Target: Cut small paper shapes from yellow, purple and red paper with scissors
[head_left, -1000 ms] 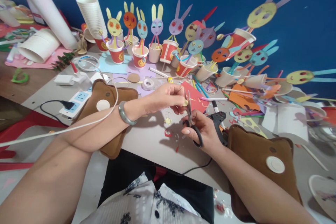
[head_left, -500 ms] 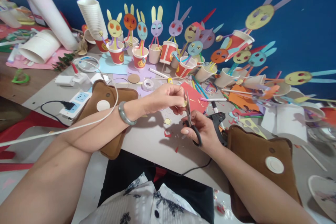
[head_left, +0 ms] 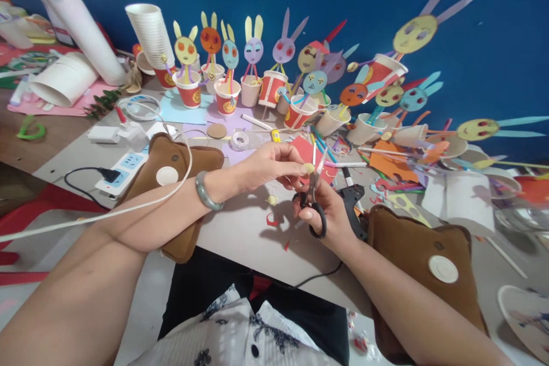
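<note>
Between thumb and fingers, my left hand (head_left: 281,164) pinches a small yellow paper disc (head_left: 308,168). My right hand (head_left: 328,210) has its fingers through the black handles of a pair of scissors (head_left: 316,180). The blades are parted and point up, right beside the disc. On the table below lie another small yellow paper circle (head_left: 271,200) and a red paper scrap (head_left: 271,219). Red paper (head_left: 302,148) lies just behind the hands.
Paper cups with rabbit-faced figures (head_left: 229,94) line the blue wall. Brown cushion-like pouches flank me, one left (head_left: 195,194) and one right (head_left: 412,257). A black glue gun (head_left: 352,200) lies by my right hand. A power strip (head_left: 122,174) and white cable (head_left: 150,200) are at left.
The scissor blades have opened wider. My left hand now holds the yellow disc flatter and more in view, slightly farther right. The whole view has shifted slightly.
</note>
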`<action>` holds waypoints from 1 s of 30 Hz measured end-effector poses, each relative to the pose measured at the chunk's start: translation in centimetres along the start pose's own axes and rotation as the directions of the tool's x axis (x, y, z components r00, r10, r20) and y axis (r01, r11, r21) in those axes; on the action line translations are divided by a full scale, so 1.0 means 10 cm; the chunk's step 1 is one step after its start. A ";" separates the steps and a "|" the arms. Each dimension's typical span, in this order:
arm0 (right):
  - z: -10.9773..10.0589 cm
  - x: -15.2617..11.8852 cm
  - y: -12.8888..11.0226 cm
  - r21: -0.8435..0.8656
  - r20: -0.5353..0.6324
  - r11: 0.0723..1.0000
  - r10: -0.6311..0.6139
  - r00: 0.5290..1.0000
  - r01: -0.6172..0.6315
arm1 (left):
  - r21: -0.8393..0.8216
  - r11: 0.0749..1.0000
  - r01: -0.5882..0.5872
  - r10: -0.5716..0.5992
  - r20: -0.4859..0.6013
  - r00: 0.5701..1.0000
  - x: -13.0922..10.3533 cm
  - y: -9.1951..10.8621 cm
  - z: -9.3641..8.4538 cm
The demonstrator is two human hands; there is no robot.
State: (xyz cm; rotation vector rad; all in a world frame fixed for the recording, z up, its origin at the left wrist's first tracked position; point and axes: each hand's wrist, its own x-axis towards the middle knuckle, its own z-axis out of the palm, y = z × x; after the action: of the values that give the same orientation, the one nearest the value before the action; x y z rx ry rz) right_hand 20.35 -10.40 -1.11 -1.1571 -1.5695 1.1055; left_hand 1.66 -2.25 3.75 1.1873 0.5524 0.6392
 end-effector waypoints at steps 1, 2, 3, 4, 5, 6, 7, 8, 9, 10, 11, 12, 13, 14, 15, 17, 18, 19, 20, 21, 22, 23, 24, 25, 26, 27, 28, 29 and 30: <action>0.00 0.00 0.00 0.001 0.004 1.000 0.002 1.000 -0.002 | -0.021 1.000 -0.003 0.003 0.001 1.000 0.01 -0.02 0.00; 0.01 0.00 0.00 -0.002 0.005 1.000 0.007 1.000 -0.007 | -0.038 0.999 -0.007 0.006 -0.002 1.000 0.02 -0.05 0.01; 0.01 0.00 0.00 -0.008 0.003 1.000 0.015 1.000 -0.014 | -0.053 0.999 -0.010 0.010 -0.009 1.000 0.02 -0.07 0.01; 0.02 -0.01 0.00 -0.010 -0.002 1.000 0.020 1.000 -0.020 | -0.068 0.998 -0.014 0.013 -0.020 1.000 0.03 -0.09 0.01; 0.03 -0.01 0.01 -0.006 -0.005 1.000 0.021 1.000 -0.021 | -0.082 0.996 -0.018 0.015 -0.033 0.999 0.04 -0.10 0.01; 0.03 -0.01 0.01 0.002 -0.010 1.000 0.016 1.000 -0.016 | -0.095 0.995 -0.019 0.015 -0.045 0.999 0.04 -0.11 0.01; 0.04 -0.01 0.02 0.012 -0.017 1.000 0.009 1.000 -0.009 | -0.108 0.994 -0.016 0.010 -0.053 0.999 0.05 -0.12 0.01; 0.05 -0.01 0.02 0.022 -0.025 1.000 0.001 1.000 0.000 | -0.121 0.993 -0.011 0.004 -0.059 0.998 0.05 -0.13 0.01; 0.05 -0.01 0.02 0.029 -0.035 1.000 -0.004 0.999 0.005 | -0.133 0.991 -0.005 -0.003 -0.060 0.998 0.05 -0.13 0.02; 0.06 -0.01 0.02 0.033 -0.044 0.999 -0.002 0.999 0.004 | -0.143 0.990 0.001 -0.010 -0.059 0.998 0.05 -0.13 0.02; 0.06 -0.01 0.02 0.032 -0.049 0.999 0.005 0.999 -0.003 | -0.153 0.988 0.008 -0.017 -0.058 0.998 0.05 -0.13 0.02; 0.06 -0.01 0.02 0.030 -0.052 0.999 0.014 0.999 -0.012 | -0.164 0.986 0.014 -0.024 -0.059 0.998 0.05 -0.13 0.02; 0.06 -0.01 0.02 0.023 -0.053 1.000 0.020 0.998 -0.019 | -0.174 0.984 0.020 -0.031 -0.062 0.998 0.05 -0.13 0.03; 0.06 -0.01 0.02 0.014 -0.055 1.000 0.023 0.998 -0.022 | -0.184 0.983 0.025 -0.038 -0.066 0.997 0.06 -0.14 0.03; 0.06 -0.01 0.02 0.004 -0.057 1.000 0.023 0.998 -0.023 | -0.193 0.981 0.031 -0.045 -0.070 0.997 0.06 -0.14 0.04; 0.06 -0.01 0.02 -0.014 -0.063 1.000 0.019 0.998 -0.020 | -0.206 0.978 0.042 -0.060 -0.081 0.995 0.06 -0.14 0.05; 0.06 -0.01 0.02 -0.021 -0.067 1.000 0.017 0.998 -0.018 | -0.209 0.977 0.048 -0.068 -0.086 0.994 0.07 -0.14 0.06; 0.07 -0.02 0.02 -0.026 -0.069 1.000 0.014 0.998 -0.016 | -0.211 0.976 0.053 -0.074 -0.092 0.993 0.07 -0.14 0.06; 0.07 -0.02 0.03 -0.031 -0.071 0.999 0.010 0.997 -0.012 | -0.211 0.976 0.056 -0.077 -0.097 0.992 0.07 -0.15 0.07; 0.07 -0.02 0.03 -0.037 -0.073 0.999 0.005 0.997 -0.008 | -0.209 0.976 0.056 -0.078 -0.098 0.992 0.07 -0.15 0.07; 0.07 -0.02 0.04 -0.044 -0.073 0.999 0.001 0.997 -0.004 | -0.206 0.977 0.055 -0.076 -0.097 0.992 0.07 -0.15 0.07; 0.07 -0.02 0.04 -0.053 -0.078 0.999 -0.001 0.997 -0.003 | -0.200 0.978 0.050 -0.071 -0.096 0.993 0.06 -0.15 0.07; 0.06 -0.03 0.04 -0.063 -0.096 0.998 -0.007 0.995 0.001 | -0.189 0.981 0.042 -0.061 -0.098 0.993 0.06 -0.15 0.07; 0.06 -0.03 0.04 -0.075 -0.123 0.997 -0.018 0.992 0.009 | -0.172 0.985 0.030 -0.049 -0.103 0.994 0.05 -0.15 0.07; 0.05 -0.03 0.03 -0.086 -0.161 0.996 -0.035 0.986 0.021 | -0.150 0.989 0.021 -0.036 -0.104 0.994 0.05 -0.15 0.07; 0.05 -0.03 0.03 -0.091 -0.201 0.995 -0.053 0.978 0.035 | -0.120 0.993 0.014 -0.026 -0.099 0.995 0.04 -0.15 0.07; 0.04 -0.03 0.02 -0.089 -0.238 0.995 -0.071 0.969 0.051 | -0.084 0.996 0.007 -0.015 -0.089 0.996 0.04 -0.15 0.08; 0.04 -0.02 0.01 -0.078 -0.268 0.995 -0.083 0.960 0.064 | -0.042 0.999 0.002 -0.006 -0.073 0.997 0.04 -0.15 0.08; 0.03 -0.02 -0.01 -0.064 -0.289 0.995 -0.088 0.953 0.072 | -0.001 1.000 -0.002 0.002 -0.053 0.999 0.03 -0.16 0.09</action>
State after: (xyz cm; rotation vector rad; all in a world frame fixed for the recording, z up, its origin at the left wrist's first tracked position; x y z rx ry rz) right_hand 20.08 -10.65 -1.14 -1.2196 -1.4079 0.8024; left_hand 2.76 -2.98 2.49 1.1732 0.5953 0.6744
